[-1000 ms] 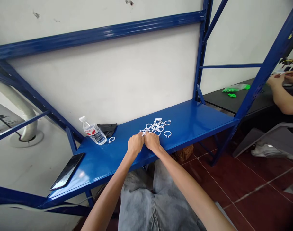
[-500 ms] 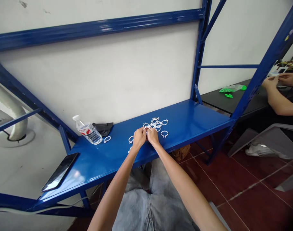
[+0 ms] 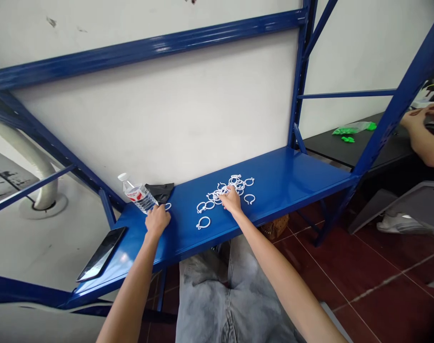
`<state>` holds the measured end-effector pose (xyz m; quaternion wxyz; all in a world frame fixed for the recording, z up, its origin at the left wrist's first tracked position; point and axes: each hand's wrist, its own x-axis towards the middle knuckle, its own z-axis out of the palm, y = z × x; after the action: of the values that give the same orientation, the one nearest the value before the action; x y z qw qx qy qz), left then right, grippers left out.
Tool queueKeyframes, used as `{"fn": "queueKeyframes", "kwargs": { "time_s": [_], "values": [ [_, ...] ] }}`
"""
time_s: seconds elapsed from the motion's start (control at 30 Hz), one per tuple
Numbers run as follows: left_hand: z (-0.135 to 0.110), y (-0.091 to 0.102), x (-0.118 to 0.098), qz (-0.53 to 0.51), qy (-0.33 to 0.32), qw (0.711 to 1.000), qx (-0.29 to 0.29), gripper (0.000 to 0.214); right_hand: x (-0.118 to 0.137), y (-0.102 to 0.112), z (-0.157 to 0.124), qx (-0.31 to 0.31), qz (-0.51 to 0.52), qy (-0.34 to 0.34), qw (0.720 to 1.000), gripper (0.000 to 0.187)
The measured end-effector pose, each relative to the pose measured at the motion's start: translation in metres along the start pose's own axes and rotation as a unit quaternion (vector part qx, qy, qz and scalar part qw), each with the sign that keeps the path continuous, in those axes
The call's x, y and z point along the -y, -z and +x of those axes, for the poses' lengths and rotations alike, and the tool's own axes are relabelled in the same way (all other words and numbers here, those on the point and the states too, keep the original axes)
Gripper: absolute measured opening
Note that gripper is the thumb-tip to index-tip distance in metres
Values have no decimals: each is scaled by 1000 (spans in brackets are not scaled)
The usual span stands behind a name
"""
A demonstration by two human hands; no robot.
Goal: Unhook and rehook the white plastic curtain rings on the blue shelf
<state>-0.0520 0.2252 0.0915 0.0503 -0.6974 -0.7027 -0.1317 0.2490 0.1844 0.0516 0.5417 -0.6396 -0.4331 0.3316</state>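
Observation:
A loose heap of white plastic split rings (image 3: 231, 190) lies in the middle of the blue steel shelf (image 3: 274, 176). My right hand (image 3: 231, 200) rests on the heap's front edge, fingertips among the rings. My left hand (image 3: 157, 220) is on the shelf further left, just in front of a clear water bottle (image 3: 140, 197) lying on its side. One small ring (image 3: 167, 206) sits just beyond those fingers, partly hidden. A single ring (image 3: 203, 222) lies apart near the shelf's front edge, and another (image 3: 249, 199) lies right of the heap. A black cloth (image 3: 161, 192) lies behind the bottle.
A black smartphone (image 3: 101, 254) lies at the shelf's left end. Blue steel uprights and braces frame the shelf against a white wall. To the right, a co-worker's hands (image 3: 426, 114) work over a dark table (image 3: 377, 138) holding green pieces (image 3: 347, 128). Red floor tiles lie below.
My left hand has moved left from the heap to beside the bottle. The rings are spread further toward the front left, and my right hand has shifted slightly further onto the heap.

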Motion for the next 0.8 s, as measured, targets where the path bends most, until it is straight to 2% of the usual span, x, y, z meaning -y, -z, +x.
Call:
{"fn": "queueKeyframes", "kwargs": {
  "time_s": [0.1, 0.2, 0.3, 0.37, 0.43, 0.5, 0.63, 0.73, 0.8],
  "values": [
    [-7, -5, 14, 12, -17, 1000, 9, 27, -3, 0, -10, -57, -25, 72, 995, 65],
    [-13, -8, 3, 4, -65, 998, -5, 29, 2, -1, -22, -68, -92, 133, 985, 58],
    [-23, -5, -26, -88, -162, 983, -13, 28, 16, -7, -33, 5, -185, 229, 956, 47],
    [-31, -1, -48, -203, -195, 959, 29, 30, 28, -14, -37, 77, -248, 284, 923, 45],
    [-40, 1, -68, -299, -216, 927, 65, 34, 40, -19, -38, 124, -312, 304, 892, 36],
    [-45, 2, -82, -385, -205, 897, 73, 38, 48, -19, -36, 137, -365, 297, 872, 30],
    [-49, 0, -96, -502, -181, 841, 84, 41, 54, -6, -32, 177, -377, 305, 856, 25],
    [-51, -1, -103, -543, -172, 819, 69, 45, 53, 3, -32, 228, -346, 318, 853, 18],
    [-53, -3, -109, -554, -168, 813, 61, 45, 51, 4, -32, 257, -322, 310, 857, 20]
  ]
}}
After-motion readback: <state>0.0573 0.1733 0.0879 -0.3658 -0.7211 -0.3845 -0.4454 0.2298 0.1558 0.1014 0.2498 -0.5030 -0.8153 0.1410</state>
